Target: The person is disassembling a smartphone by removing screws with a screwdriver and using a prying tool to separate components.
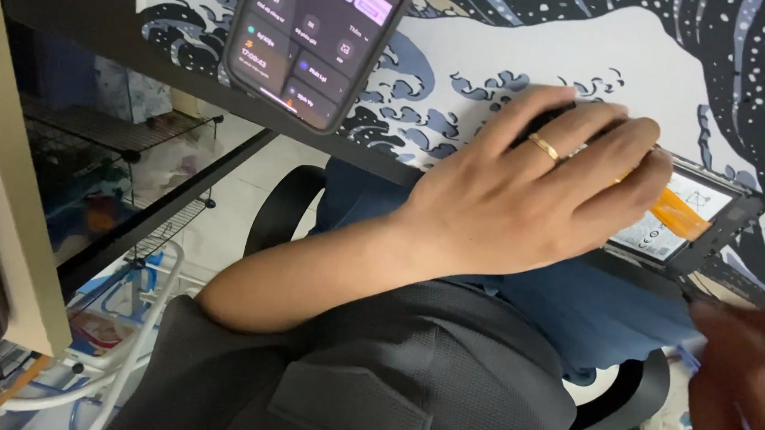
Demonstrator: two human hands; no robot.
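Resting flat on an opened device [692,224], my left hand [532,197] covers most of it; only the right end shows, with a pale battery label, an orange ribbon strip [679,213] and a dark frame. The device lies on the counter [583,51], on a mat printed with dark blue waves, close to the near edge. The left grip is spread, fingers together and pressing down, not closed round anything. A gold ring [543,147] sits on one finger.

My right hand [740,382] is blurred at the lower right corner, near the device but apart from it. It seems to pinch something small and pale; I cannot tell the state of that grip.

Risk, as a judgement: the orange strip lies just beside my fingertips, so a sliding palm could crease or tear it. The device sits near the counter edge and could be pushed off.

A phone [313,37] with a lit screen lies further left on the mat. Below are a chair, wire shelves and a pale floor.
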